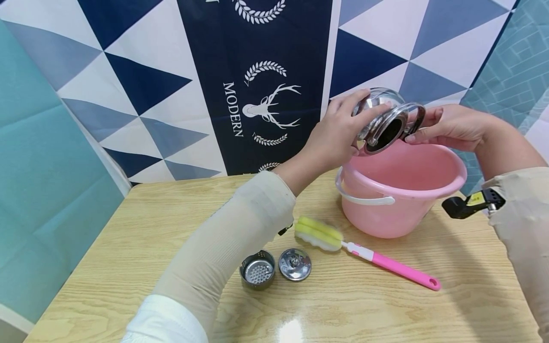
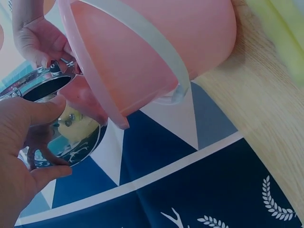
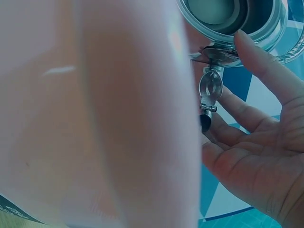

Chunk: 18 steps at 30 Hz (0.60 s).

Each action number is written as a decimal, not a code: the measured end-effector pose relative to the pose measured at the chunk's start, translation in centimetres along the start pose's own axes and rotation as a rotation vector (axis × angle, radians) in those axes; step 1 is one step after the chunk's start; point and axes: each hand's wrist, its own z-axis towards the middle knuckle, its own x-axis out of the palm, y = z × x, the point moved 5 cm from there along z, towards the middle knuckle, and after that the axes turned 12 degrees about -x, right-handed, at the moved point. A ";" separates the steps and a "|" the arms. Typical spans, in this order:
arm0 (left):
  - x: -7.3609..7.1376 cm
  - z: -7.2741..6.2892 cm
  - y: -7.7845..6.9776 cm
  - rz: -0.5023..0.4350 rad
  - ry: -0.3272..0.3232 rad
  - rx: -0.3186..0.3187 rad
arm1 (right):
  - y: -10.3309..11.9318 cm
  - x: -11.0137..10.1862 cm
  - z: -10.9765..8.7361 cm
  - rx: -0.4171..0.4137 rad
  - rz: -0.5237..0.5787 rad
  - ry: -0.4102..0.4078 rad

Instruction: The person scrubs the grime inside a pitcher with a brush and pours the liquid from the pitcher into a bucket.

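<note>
A shiny metal teapot [image 1: 377,101] is tilted with its lidless mouth facing down toward the person, over the left rim of a pink bucket [image 1: 433,191]. My left hand [image 1: 336,126] grips the teapot's body from the left, thumb and fingers spread round it, as the left wrist view also shows. On the other side, my right hand [image 1: 461,126] holds it near the mouth. In the right wrist view its thumb lies against the teapot's rim [image 3: 268,35], while the other fingers curl behind a small hinged metal flap [image 3: 210,85] at the spout.
A yellow and white sponge brush with a pink handle [image 1: 403,271] lies before the bucket. Left of it on the wooden table [image 1: 128,247] sit a metal strainer basket [image 1: 259,272] and a round metal lid [image 1: 295,265]. A patterned cloth [image 1: 163,85] hangs behind.
</note>
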 end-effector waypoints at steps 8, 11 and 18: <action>0.1 -0.1 -0.3 0.037 -0.022 0.040 | 0.0 0.0 0.1 -0.039 0.019 0.049; 0.1 -0.2 -0.4 0.048 -0.035 0.055 | -0.1 0.0 0.2 -0.045 0.023 0.063; 0.2 -0.2 -0.4 0.068 -0.032 0.058 | -0.2 -0.1 0.3 -0.062 0.005 0.057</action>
